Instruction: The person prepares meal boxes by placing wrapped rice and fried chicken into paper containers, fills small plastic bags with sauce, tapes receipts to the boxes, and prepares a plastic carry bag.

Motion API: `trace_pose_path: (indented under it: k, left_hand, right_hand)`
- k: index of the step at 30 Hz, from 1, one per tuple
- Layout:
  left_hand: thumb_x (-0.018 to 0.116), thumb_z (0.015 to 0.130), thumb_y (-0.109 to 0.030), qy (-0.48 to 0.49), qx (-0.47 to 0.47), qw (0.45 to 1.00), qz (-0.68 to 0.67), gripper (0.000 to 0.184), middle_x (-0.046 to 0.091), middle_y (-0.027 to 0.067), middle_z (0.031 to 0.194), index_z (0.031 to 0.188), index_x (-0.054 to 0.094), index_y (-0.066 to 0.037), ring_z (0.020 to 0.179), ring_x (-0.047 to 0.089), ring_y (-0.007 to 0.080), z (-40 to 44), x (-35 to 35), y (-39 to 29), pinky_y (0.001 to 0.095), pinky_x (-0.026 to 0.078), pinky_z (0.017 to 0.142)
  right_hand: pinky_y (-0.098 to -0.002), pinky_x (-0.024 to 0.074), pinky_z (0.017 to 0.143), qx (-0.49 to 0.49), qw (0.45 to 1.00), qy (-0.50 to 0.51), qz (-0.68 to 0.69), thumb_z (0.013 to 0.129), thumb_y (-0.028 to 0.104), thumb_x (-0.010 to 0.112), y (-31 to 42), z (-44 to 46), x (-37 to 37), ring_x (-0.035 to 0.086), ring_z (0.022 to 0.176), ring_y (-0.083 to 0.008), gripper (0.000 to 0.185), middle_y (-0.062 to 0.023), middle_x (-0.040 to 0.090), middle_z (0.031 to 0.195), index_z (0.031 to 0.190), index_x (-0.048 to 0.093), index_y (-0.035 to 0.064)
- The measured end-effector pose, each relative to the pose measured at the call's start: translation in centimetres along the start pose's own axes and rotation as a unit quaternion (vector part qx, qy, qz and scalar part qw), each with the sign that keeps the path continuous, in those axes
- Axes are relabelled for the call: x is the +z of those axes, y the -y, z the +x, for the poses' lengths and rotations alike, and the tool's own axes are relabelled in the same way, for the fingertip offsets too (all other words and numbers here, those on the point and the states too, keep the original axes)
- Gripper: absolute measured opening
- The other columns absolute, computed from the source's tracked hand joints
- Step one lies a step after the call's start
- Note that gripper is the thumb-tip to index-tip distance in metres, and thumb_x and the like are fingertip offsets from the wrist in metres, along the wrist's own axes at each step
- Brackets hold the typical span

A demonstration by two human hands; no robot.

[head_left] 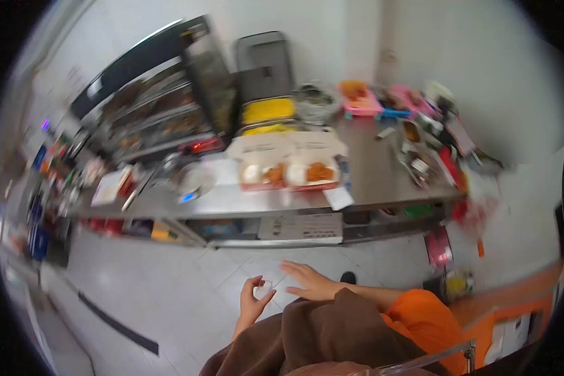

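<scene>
My left hand (252, 301) is low in front of me, thumb and fingers curled round a small whitish object (263, 289). It could be a little cup or lid; blur hides its exact kind. Close by on the right is my right hand (310, 282), fingers stretched out and holding nothing. Both hands are over the floor, short of the steel table (373, 163). On that table stand two open cardboard food boxes, a left one (262, 187) and a right one (314, 185). Each holds a white mound, apparently rice, and browned pieces of food. A white paper slip (338, 198) lies at the table's front edge.
A glass-fronted display case (163, 106) stands back left, near a yellow-filled container (267, 111) with a raised dark lid. Pink and blue baskets (361, 106) and assorted packets are at the right. Below, a lettered carton (301, 227) sits on the shelf.
</scene>
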State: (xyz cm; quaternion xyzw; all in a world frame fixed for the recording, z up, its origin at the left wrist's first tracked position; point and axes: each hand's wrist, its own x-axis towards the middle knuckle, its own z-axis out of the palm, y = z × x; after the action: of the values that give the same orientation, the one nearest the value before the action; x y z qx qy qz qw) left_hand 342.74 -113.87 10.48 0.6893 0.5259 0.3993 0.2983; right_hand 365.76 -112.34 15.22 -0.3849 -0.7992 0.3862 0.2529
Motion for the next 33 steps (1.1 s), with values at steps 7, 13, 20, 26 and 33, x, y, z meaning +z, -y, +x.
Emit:
trace_pose_path:
  k: [7,13,20,26,33]
  left_hand:
    - [0.08,0.065,-0.014,0.167,0.1,0.981,-0.017,0.052,0.059,0.0113,0.093,0.108,0.054,0.0,0.085,0.058,0.0213,11.2,12.0,-5.3,0.0325,0.046,0.078]
    - [0.078,0.067,-0.013,0.19,0.132,0.967,-0.106,0.051,0.059,0.0119,0.098,0.11,0.054,0.0,0.092,0.058,0.022,20.3,26.4,-13.1,0.033,0.045,0.082]
    - [0.077,0.067,-0.01,0.235,0.132,0.945,-0.185,0.057,0.059,0.0108,0.1,0.116,0.05,-0.001,0.097,0.057,0.0214,27.5,37.3,-18.8,0.0345,0.042,0.089]
    - [0.078,0.067,-0.012,0.236,0.092,0.951,-0.177,0.056,0.06,0.0107,0.099,0.114,0.052,-0.001,0.095,0.058,0.0217,33.7,39.1,-17.4,0.0337,0.043,0.086]
    - [0.078,0.067,-0.012,0.257,0.081,0.945,-0.185,0.055,0.06,0.0103,0.099,0.114,0.052,-0.001,0.096,0.057,0.021,42.1,42.1,-17.5,0.0333,0.042,0.088]
  right_hand:
    - [-0.0376,0.0377,0.095,0.433,0.885,0.075,0.151,0.087,0.045,0.049,-15.8,-23.9,-5.4,0.048,0.113,-0.0299,0.059,-0.0195,0.049,0.125,0.127,0.044,0.0029]
    - [-0.0329,0.0431,0.08,0.423,0.859,-0.091,0.274,0.086,0.032,0.054,-26.8,-29.6,-13.9,0.055,0.091,-0.0195,0.039,-0.012,0.06,0.105,0.113,0.057,0.0039]
    - [-0.0356,0.0455,0.074,0.263,0.86,-0.434,-0.051,0.075,0.012,0.068,-26.9,-17.6,-39.2,0.055,0.084,-0.0253,0.043,-0.0142,0.052,0.095,0.114,0.051,0.0052]
    - [-0.0409,0.0421,0.083,0.292,0.834,-0.336,-0.326,0.071,0.007,0.068,-31.8,-9.7,-47.5,0.049,0.1,-0.0333,0.037,-0.0132,0.046,0.108,0.108,0.061,0.0111]
    - [-0.0274,0.0481,0.068,0.159,0.784,-0.594,0.088,0.085,0.007,0.059,-41.7,-9.4,-52.4,0.062,0.081,-0.0188,0.015,-0.0098,0.06,0.086,0.098,0.056,0.0014]
